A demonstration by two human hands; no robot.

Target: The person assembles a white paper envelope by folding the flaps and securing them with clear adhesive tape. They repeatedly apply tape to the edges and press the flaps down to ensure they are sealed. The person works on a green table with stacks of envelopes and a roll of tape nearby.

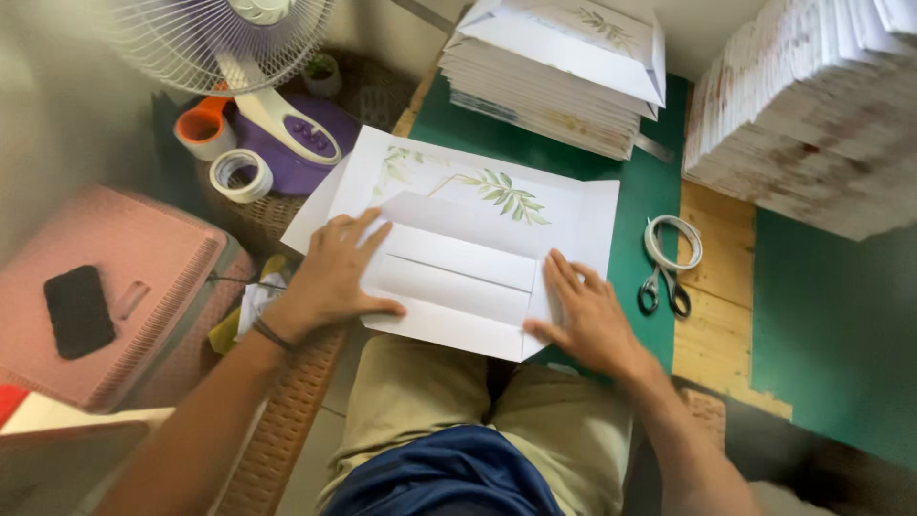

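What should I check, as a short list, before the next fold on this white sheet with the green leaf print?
1. Left hand flat on the sheet's left part: ok.
2. Right hand pressing the sheet's lower right edge: ok.
3. Printed sheet lying on the green mat: not ok, its near edge hangs over the lap.
4. Folded flaps in the middle lying flat: ok.
5. Scissors clear of the sheet, on the wooden strip to the right: ok.
6. Stack of finished folded sheets clear of the working sheet: ok, it sits behind it.
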